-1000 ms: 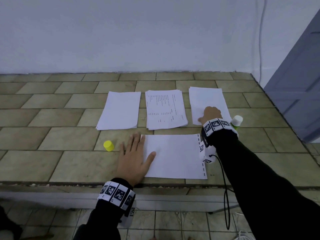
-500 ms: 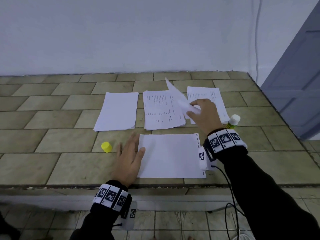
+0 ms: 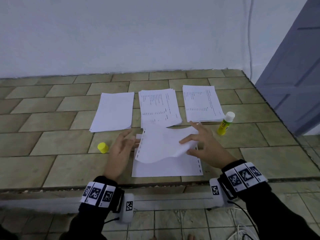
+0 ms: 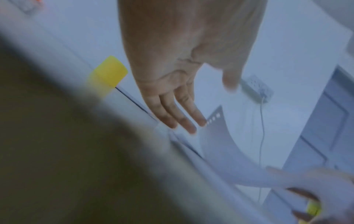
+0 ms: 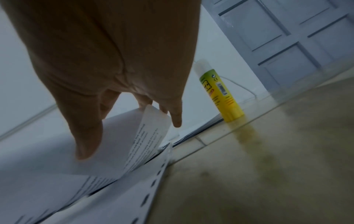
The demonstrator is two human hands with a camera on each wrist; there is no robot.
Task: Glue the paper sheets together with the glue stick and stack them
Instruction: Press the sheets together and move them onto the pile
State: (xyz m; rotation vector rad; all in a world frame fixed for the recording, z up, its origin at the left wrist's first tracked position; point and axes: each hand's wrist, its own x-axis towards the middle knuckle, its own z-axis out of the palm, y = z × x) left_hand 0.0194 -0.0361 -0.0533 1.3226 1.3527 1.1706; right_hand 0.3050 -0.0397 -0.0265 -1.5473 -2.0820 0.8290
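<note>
Head: right hand point(image 3: 204, 149) pinching sheet point(image 3: 161, 146), glue stick point(image 3: 225, 125) uncapped.

straight fingers point(image 4: 179, 115) beside curved sheet point(image 4: 220, 145)

Bare tiled surface point(image 3: 43, 122) lies open left; small yellow plastic cap point(image 3: 102, 148) and upright yellow glue stick point(image 3: 225, 125) flank the near sheets
</note>
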